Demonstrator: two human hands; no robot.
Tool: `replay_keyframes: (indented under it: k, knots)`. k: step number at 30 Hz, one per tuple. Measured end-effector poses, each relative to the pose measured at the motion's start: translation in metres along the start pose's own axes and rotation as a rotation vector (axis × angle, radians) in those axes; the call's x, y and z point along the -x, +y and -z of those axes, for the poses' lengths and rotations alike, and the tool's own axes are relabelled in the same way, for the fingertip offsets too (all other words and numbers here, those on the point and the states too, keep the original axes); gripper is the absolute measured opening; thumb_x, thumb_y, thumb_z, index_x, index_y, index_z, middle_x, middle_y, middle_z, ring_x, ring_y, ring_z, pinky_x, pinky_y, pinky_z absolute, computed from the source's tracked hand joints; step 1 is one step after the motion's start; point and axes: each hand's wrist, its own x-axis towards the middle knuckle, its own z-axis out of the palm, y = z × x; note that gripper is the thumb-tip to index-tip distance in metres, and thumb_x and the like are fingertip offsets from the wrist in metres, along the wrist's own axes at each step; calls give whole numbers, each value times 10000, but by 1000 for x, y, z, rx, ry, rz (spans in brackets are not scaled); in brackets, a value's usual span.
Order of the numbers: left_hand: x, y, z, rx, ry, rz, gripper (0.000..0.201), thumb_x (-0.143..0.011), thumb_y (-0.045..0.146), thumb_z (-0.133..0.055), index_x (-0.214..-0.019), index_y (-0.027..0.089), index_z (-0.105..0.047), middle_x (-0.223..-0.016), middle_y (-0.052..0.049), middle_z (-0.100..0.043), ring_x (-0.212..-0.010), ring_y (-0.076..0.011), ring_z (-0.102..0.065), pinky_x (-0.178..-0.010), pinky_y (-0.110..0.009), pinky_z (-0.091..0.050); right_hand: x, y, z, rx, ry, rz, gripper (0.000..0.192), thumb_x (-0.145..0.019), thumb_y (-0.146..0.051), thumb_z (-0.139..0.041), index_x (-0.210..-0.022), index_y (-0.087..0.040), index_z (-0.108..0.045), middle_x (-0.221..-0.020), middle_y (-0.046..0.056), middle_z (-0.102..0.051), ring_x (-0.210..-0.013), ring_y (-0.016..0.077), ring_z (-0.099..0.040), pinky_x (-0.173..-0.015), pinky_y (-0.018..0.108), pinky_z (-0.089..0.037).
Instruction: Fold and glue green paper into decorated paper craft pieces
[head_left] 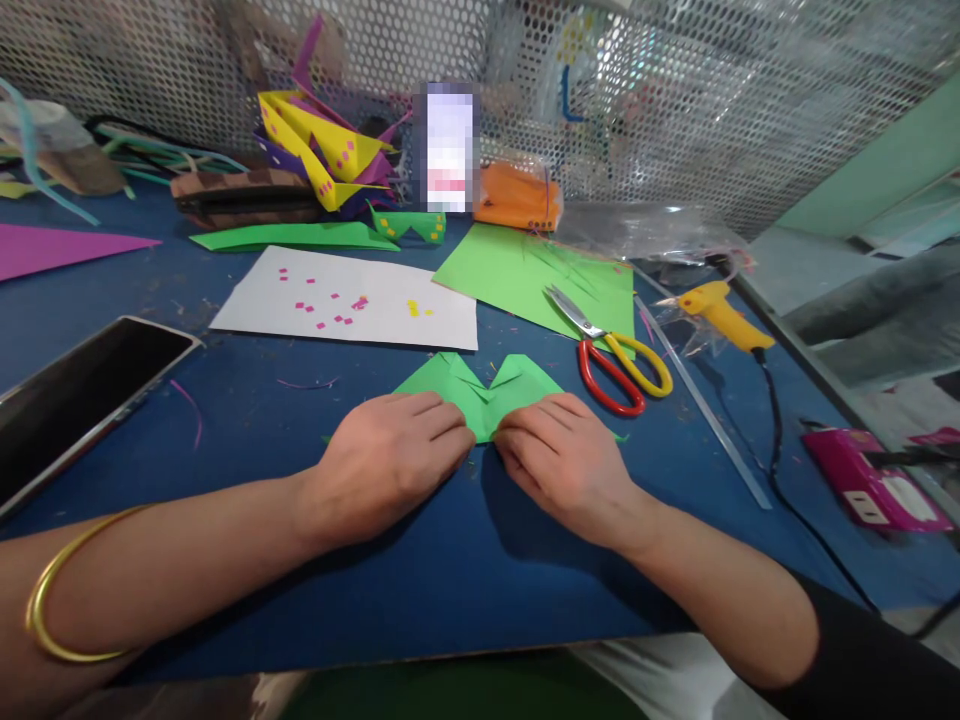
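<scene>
A folded piece of green paper [489, 400] lies on the blue table in front of me, its far edge forming two peaks with a notch between them. My left hand [401, 440] is closed on the near left part of it, fingers curled and pressed together. On the near right part, my right hand [559, 455] pinches the same paper, close beside the left. Both hands cover much of its lower edge, so the fingertips are partly hidden. Just beyond the right hand rest scissors [604, 350] with one red and one yellow handle.
Behind the paper are a white sheet [345, 300] with small pink and yellow squares and a light green sheet [540, 275]. A phone [97, 395] lies left. A yellow glue gun [720, 312], its cord and a pink power strip [874, 480] occupy the right. Folded yellow paper [322, 145] stands at the back.
</scene>
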Motion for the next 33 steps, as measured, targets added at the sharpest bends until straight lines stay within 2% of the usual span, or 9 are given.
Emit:
replay_keyframes:
  k: [6,13,19,23,33]
  knots:
    - [0,1,-3,-19,-9,-5,235,-1000,173,-481,-909,151,-697,-851,-52,-681,-774,-193,-595,-665,-316,-471,0,-4,-2,-98,-38,-147,184,-975,-146,-510,-862,-156,-654,-872,45,-701,-802,167,-629,-769,342,-427]
    - [-2,0,-7,-50,-14,2,241,-1001,158,-467,-892,137,-681,-829,-53,-652,-765,-201,-575,-675,-334,-468,-1,-5,-2,-99,-45,-191,192,-994,-162,-496,-879,-164,-650,-893,45,-687,-813,167,-605,-789,350,-404]
    - [-5,0,-8,82,-5,144,321,-1028,217,-418,-839,163,-671,-796,-41,-651,-771,-193,-592,-699,-333,-466,-2,-7,-8,-92,-64,-262,174,-965,-117,-486,-867,-147,-626,-970,94,-660,-904,212,-595,-816,379,-414]
    - [-4,-1,-8,162,-42,245,288,-1024,252,-438,-851,168,-651,-807,-41,-637,-765,-193,-592,-697,-339,-444,-4,-6,-9,-98,-117,-338,150,-952,-129,-498,-863,-145,-617,-993,106,-639,-907,234,-581,-783,389,-414]
    - [-8,-3,-6,105,-135,274,246,-1012,245,-453,-838,172,-611,-811,-45,-618,-786,-227,-586,-701,-381,-383,-7,-11,-5,-70,-178,-469,116,-929,-166,-566,-819,-164,-604,-929,80,-624,-853,235,-579,-733,376,-391]
